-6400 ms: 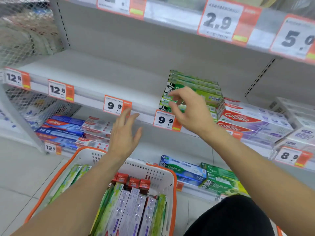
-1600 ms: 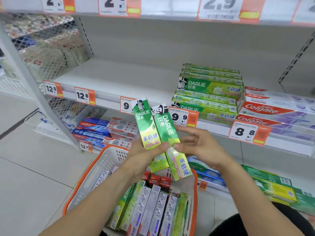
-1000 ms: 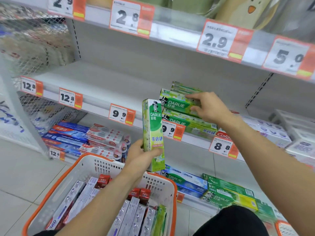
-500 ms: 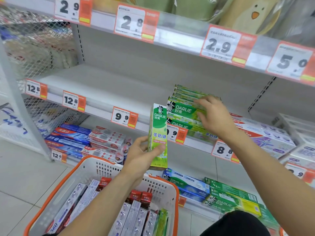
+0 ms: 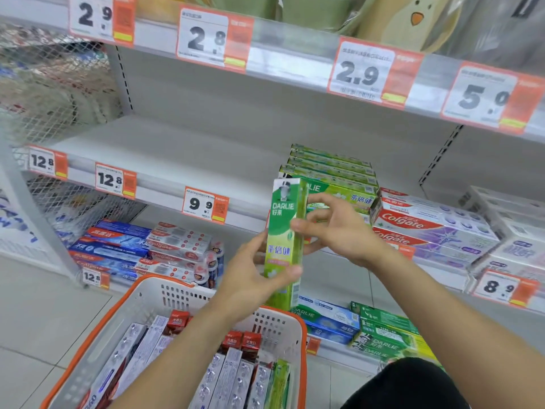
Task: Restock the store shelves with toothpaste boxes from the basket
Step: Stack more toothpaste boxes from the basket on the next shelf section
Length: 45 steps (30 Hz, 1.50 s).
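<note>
Left hand [image 5: 250, 278] grips upright Darlie box [image 5: 283, 240]; right hand [image 5: 339, 231] pinches its upper part.

The green box [image 5: 284, 231] you hold upright covers the left end of the green stack [image 5: 339, 178] on the shelf [image 5: 165, 149], and also the price tag on the shelf's front edge behind it. Your right hand [image 5: 339, 231] hides part of that stack's front face. Your left forearm crosses the basket [image 5: 141, 302], so the boxes beneath it are out of sight, and the basket's near side is cut off by the bottom edge. The small print on the price tags is too blurred to read. Behind the mesh panel [image 5: 53, 93] the goods are only a blur.
</note>
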Each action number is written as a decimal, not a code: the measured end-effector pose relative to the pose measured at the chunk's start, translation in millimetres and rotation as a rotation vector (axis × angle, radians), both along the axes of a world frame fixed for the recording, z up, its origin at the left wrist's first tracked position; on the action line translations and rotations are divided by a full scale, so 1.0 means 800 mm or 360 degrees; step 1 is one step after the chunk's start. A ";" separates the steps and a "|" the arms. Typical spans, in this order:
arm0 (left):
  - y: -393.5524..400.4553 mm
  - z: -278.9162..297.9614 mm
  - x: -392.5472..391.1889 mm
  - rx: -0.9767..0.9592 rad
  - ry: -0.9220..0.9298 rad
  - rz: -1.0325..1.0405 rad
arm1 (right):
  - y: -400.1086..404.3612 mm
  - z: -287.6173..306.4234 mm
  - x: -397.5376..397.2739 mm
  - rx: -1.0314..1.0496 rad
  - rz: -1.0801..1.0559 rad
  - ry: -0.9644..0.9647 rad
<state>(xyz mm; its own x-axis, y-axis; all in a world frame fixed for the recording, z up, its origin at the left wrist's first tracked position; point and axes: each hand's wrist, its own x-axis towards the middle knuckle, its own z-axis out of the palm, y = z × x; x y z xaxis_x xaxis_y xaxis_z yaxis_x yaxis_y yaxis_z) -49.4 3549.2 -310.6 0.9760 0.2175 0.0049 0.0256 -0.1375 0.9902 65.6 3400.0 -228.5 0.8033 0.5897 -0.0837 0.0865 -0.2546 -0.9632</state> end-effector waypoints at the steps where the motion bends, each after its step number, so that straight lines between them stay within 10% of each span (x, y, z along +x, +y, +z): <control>1: -0.002 -0.002 0.001 0.0117 -0.0017 0.0105 | 0.005 -0.007 -0.005 -0.0133 -0.0038 -0.0137; 5: -0.003 -0.006 0.004 0.0103 -0.0047 0.0489 | 0.018 -0.034 -0.020 -0.0294 0.0006 -0.0434; 11: 0.021 0.003 0.010 -0.0926 -0.0144 0.0243 | -0.006 -0.050 -0.006 -0.0099 0.0157 0.0134; 15: 0.022 0.005 0.011 -0.0908 -0.0231 0.0062 | -0.030 -0.067 -0.008 0.0000 0.0447 0.0715; 23: 0.042 0.040 0.021 -0.0458 -0.0263 0.0604 | -0.053 -0.007 0.016 -0.0054 -0.0033 -0.0426; 30: 0.059 0.068 0.113 0.0590 -0.0160 0.0534 | -0.070 0.049 0.070 -0.0428 -0.0283 -0.1215; 37: 0.030 0.038 0.154 0.0869 -0.0073 0.0345 | -0.089 -0.034 0.109 -0.0818 -0.0451 -0.2083; 45: 0.026 0.032 0.161 0.0809 -0.0070 0.0237 | -0.109 -0.036 0.112 -0.1250 -0.0258 -0.2032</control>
<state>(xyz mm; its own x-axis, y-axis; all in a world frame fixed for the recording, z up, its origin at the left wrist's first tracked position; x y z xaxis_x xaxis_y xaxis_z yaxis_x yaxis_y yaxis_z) 79.1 3570.3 -284.7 0.9312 0.3132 0.1863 0.0412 -0.5983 0.8002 155.2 3313.2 -257.0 0.6281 0.6284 0.4589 0.6584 -0.7435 0.1171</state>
